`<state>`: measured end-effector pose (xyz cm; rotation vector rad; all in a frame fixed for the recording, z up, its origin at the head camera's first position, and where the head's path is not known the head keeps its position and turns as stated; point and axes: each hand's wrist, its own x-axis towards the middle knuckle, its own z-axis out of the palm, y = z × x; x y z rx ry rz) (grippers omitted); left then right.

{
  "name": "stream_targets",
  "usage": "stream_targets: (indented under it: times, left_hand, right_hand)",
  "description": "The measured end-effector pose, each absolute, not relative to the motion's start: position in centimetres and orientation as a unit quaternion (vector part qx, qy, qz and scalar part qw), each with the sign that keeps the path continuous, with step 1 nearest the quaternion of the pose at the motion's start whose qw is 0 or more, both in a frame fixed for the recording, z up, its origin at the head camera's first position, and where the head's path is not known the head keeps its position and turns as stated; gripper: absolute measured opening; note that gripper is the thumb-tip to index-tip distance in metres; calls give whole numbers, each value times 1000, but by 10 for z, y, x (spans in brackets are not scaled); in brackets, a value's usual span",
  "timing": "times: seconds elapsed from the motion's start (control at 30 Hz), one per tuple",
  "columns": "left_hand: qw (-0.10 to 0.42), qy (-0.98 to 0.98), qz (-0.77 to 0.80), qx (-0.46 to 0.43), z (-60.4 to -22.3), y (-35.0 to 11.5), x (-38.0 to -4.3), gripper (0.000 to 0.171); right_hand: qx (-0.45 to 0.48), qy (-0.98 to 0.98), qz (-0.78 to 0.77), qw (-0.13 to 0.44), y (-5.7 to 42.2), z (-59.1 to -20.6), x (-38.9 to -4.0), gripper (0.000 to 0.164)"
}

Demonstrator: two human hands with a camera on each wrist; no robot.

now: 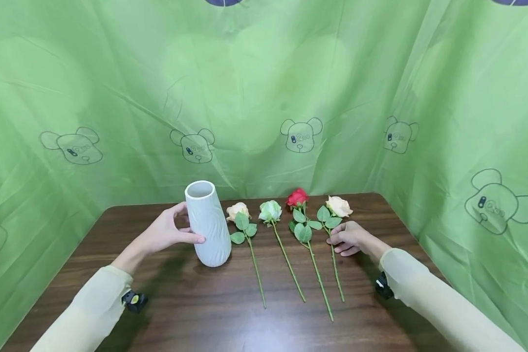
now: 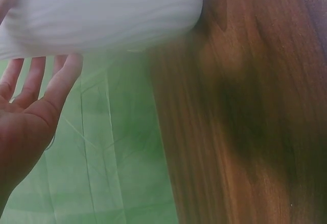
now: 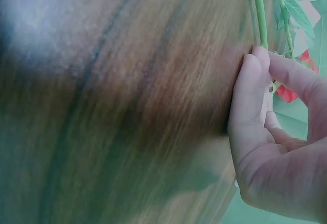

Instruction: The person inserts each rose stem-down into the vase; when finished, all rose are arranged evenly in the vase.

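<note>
A white ribbed vase stands near the left of the table, leaning slightly in the head view. My left hand grips its side, thumb across the front and fingers behind it. In the left wrist view the vase covers some fingertips. At the far right lies a cream rose; my right hand pinches its green stem below the leaves. The right wrist view shows that stem between thumb and fingers. Between the hands lie a peach rose, a green-white rose and a red rose.
The brown wooden table ends at a green curtain printed with bear heads, which hangs behind and on both sides. The rose stems point toward the table's near edge. Small black devices sit on both wrists.
</note>
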<state>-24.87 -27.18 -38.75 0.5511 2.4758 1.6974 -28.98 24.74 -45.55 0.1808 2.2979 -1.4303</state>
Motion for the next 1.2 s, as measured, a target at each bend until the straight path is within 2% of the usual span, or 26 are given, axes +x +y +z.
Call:
stream_targets:
  times: [0.2, 0.73, 0.97, 1.2]
  left_hand:
    - [44, 818, 545, 179, -387, -274, -247, 83]
    - [37, 824, 536, 180, -387, -274, -247, 84]
    - [42, 815, 545, 191, -391, -271, -247, 85]
    - [39, 815, 547, 188, -387, -274, -248, 80]
  right_hand:
    - [47, 822, -519, 228, 251, -459, -294, 30]
    - [35, 806, -534, 252, 264, -447, -287, 44]
    - [37, 812, -526, 250, 269, -445, -288, 42]
    - [5, 805, -534, 258, 270, -438, -287, 42]
